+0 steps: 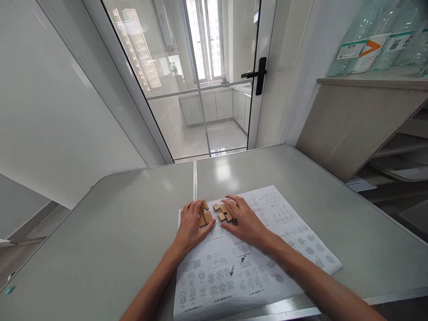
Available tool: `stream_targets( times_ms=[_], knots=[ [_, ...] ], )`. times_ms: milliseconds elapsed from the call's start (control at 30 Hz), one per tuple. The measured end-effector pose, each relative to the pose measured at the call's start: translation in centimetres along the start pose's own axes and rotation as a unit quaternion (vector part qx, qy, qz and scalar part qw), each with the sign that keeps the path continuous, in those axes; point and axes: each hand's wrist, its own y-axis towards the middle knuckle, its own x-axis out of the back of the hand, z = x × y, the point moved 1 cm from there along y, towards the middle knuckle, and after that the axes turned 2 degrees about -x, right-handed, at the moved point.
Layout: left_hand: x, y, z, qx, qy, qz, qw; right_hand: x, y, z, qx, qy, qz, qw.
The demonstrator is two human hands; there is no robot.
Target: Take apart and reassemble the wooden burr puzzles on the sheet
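From the head view, I saw a grey desk [110, 232] crossed by a pale seam [195, 183], with a sheet of printed line drawings [230, 263] spread over its near middle. On the sheet's far part lay notched wooden blocks in two clusters: left blocks [207, 217] under the fingers of the left hand [191, 227], right blocks [222, 217] beside the right hand [245, 223]. The left grip curved over its cluster; how firmly it held, I could not tell. The right grip was spread loosely around the other. Beyond the desk stood a glass door [264, 40] with a black handle [260, 76], white cabinets [207, 107] and a bright window [216, 40] showing through. To the right, clear plastic bottles [364, 51] crowded a shelf unit [351, 120].
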Motion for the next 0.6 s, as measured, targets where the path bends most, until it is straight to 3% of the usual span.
stream_targets(
  times_ms=[167,333,600],
  knots=[
    [0.00,-0.03,-0.17,0.003,0.002,-0.004,1.000,0.47,0.11,0.28,-0.019,-0.030,-0.049,0.998],
    [-0.03,-0.05,-0.22,0.005,0.004,-0.008,1.000,0.37,0.19,0.05,-0.064,-0.071,-0.045,0.994],
    [0.12,-0.07,-0.32,0.005,-0.002,0.000,1.000,-0.25,-0.10,-0.32,-0.014,-0.050,0.002,0.999]
  ],
)
